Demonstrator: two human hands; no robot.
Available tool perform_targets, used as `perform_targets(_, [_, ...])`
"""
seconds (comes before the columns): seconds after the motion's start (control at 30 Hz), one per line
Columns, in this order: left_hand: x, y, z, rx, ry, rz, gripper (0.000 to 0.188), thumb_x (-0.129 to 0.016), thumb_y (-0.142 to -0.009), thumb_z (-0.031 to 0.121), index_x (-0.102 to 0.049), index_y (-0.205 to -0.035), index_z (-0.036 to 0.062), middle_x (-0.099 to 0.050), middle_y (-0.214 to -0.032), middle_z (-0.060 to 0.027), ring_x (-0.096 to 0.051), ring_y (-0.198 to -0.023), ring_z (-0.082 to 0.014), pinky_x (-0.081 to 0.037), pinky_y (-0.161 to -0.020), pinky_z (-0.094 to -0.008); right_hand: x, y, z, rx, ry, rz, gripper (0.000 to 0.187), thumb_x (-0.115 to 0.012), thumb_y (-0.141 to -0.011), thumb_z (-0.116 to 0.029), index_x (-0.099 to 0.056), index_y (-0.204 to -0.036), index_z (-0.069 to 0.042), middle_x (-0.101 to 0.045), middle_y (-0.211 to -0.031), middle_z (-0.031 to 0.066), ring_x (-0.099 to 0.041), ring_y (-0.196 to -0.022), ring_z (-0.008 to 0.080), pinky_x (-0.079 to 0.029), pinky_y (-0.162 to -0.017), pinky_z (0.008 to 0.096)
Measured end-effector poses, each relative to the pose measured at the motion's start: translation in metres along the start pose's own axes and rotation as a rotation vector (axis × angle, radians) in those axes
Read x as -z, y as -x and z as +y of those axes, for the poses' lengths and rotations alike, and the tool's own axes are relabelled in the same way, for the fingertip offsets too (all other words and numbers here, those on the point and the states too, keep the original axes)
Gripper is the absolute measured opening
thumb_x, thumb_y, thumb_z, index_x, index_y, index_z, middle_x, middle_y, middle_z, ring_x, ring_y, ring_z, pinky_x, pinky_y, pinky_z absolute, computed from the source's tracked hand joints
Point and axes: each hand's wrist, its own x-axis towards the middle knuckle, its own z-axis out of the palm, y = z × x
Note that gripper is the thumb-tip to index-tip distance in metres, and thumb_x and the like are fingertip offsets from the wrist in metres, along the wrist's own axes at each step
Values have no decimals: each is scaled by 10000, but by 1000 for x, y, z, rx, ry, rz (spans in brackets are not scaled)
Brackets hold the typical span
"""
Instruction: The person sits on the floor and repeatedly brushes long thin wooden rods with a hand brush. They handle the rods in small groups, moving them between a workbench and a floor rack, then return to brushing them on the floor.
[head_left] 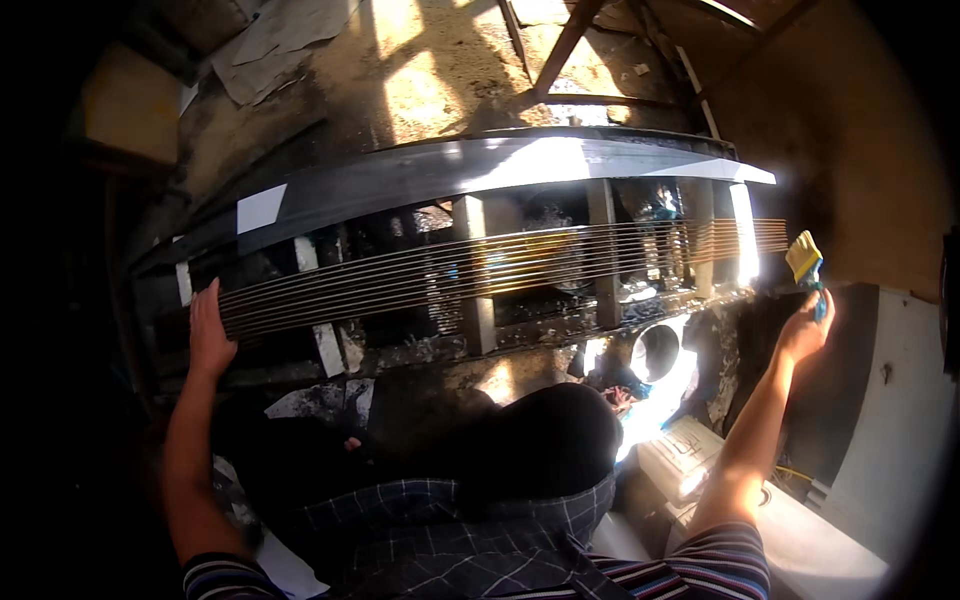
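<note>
A row of long thin rods [400, 283] lies side by side across a wooden frame [478, 320], spanning most of its length. At the left end of the rods, my left hand [208, 335] rests flat against their tips, fingers stretched out and together. My right hand [803, 332] is closed round the blue handle of a paintbrush [803, 258], whose pale yellow bristles point up, just beyond the rods' right ends. The rods look brownish at the right and greyer toward the left.
Behind the rods runs a long dark board [400, 175]. A white round container [657, 352] stands on the near side of the frame, right of my knees. Near my right forearm is a whitish box [690, 455]. Sunlit ground and a metal frame [565, 50] lie farther off.
</note>
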Motion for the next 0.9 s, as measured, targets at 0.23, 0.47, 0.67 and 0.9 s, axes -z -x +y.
perform_targets(0.23, [-7, 6, -15, -176, 57, 306, 573, -693, -696, 247, -483, -1172, 7, -524, -1161, -176, -468, -1148, -341, -292, -1067, -448, 141, 109, -185, -305, -536, -284, 268, -559, -914, -186, -604, -1099, 2, -449, -590, -26, -397, -540, 43, -294, -485, 189])
perform_targets(0.47, [-2, -1, -22, -202, 107, 204, 127, -635, -700, 180, -576, -713, 68, -575, -662, -76, -581, -674, -306, -462, -634, -423, 173, 201, -353, -493, -996, -817, 258, -592, -889, -135, -570, -1106, 3, -567, -885, 65, -497, -584, 73, -393, -523, 194])
perform_targets(0.67, [52, -34, -12, 60, 438, -915, 236, -674, -733, 250, -640, -812, 30, -634, -672, -127, -632, -636, -251, -487, -600, -358, 171, 255, -484, -547, -1133, -1117, 203, -637, -852, -96, -613, -1038, -17, -620, -836, 23, -551, -710, 75, -443, -646, 207])
perform_targets(0.9, [39, -11, -8, -163, 149, -413, 177, -634, -675, 97, -575, -831, 36, -635, -802, -145, -606, -800, -352, -478, -700, -430, 129, 260, -495, -395, -1082, -1117, 149, -622, -837, -84, -597, -954, 5, -637, -769, 81, -597, -712, 107, -482, -655, 256])
